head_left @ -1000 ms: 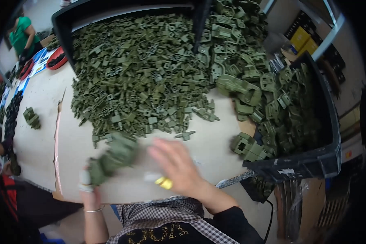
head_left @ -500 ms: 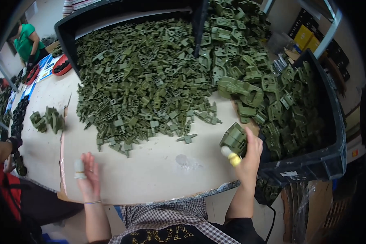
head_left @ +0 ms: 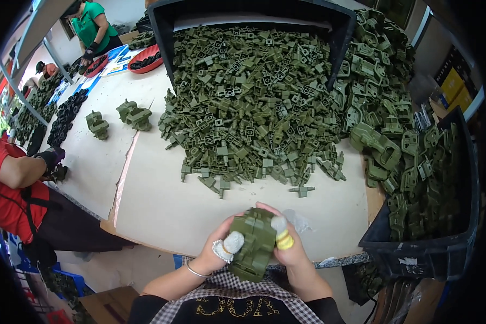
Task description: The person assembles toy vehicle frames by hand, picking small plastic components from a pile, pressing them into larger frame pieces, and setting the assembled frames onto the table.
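A dark green plastic toy vehicle body point(head_left: 255, 229) is held between both my hands above the table's near edge. My left hand point(head_left: 215, 256) grips its left side, the thumb in a white cloth cover lying on top. My right hand point(head_left: 292, 251) closes on the other side; its thumb wears a white cover with a yellow band. Beyond them is a large heap of small green plastic parts point(head_left: 243, 119), with one loose small part point(head_left: 302, 191) at its near edge.
A black bin point(head_left: 416, 254) of larger green shells stands at the right, beside a pile of similar shells point(head_left: 383, 102). Several assembled green pieces point(head_left: 97, 125) sit on the left of the table. A red tray point(head_left: 146, 60) holds black parts. A co-worker in red point(head_left: 11, 183) works at the left.
My right hand has brought the green vehicle body from beside the bin to the front middle. My left hand, open before, has come in and taken hold of it. The view has turned left.
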The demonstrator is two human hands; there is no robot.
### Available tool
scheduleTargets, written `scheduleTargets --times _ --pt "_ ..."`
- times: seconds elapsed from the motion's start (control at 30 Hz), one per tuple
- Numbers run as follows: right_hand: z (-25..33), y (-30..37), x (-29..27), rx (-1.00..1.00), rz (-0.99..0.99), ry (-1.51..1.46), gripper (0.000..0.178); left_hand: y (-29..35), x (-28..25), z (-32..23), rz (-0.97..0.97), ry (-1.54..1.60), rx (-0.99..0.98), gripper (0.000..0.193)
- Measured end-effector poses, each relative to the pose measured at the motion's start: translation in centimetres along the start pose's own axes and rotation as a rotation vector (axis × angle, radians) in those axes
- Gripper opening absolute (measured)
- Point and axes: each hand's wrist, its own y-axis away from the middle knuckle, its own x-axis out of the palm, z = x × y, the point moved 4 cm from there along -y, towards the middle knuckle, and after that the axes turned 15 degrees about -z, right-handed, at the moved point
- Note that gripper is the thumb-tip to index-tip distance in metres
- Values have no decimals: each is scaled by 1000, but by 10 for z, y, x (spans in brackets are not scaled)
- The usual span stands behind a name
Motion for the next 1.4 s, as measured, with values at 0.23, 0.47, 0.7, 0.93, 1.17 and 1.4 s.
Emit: scheduleTargets --times 0.23,0.47,0.7,0.93,1.17,1.4 --pt "-3 14 3 -280 -156 77 55 7 7 -1 -3 133 -74 67" --pt "29 15 21 -444 -105 576 53 9 7 3 -84 79 -116 61" --pt "121 14 -46 -855 -748 1029 44 2 -64 14 -572 358 -116 52" --pt "103 -33 -66 -1032 -527 1814 48 0 -63 21 -280 403 -363 70" --pt "50 -46 -78 -946 -290 1825 27 1 -76 32 -118 649 -479 74" --pt "49 -18 -41 -815 -208 1226 25 2 -66 34 -22 507 -519 81"
